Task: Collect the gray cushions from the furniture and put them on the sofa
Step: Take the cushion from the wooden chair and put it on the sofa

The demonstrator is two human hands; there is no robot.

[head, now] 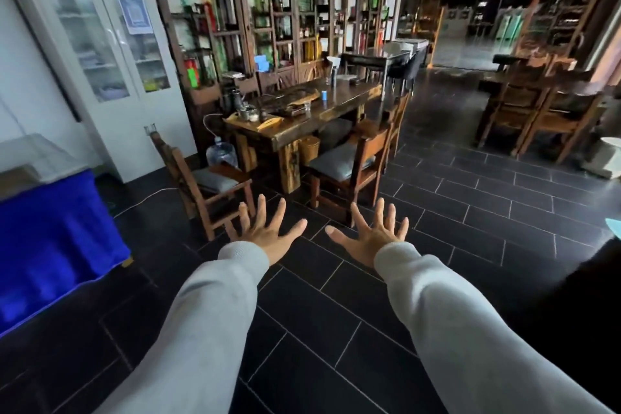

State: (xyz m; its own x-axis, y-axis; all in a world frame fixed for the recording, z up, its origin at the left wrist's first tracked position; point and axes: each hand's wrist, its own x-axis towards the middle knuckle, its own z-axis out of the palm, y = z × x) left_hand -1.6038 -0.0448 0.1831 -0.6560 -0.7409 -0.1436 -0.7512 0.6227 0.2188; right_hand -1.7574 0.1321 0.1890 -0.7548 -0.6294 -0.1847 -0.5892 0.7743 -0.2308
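With both hands, left hand [268, 239] and right hand [373, 239], spread wide and empty, the gray cushions [215, 180] on the chairs [201, 185] could snag on armrests if yanked.

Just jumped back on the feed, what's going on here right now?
Nothing is picked up yet. The person's left hand and right hand are both stretched out, empty, fingers spread, above the dark tiled floor. Ahead, one gray cushion lies on the seat of the nearest wooden chair, and another gray cushion lies on the chair at the long wooden table. No sofa is clearly in view.
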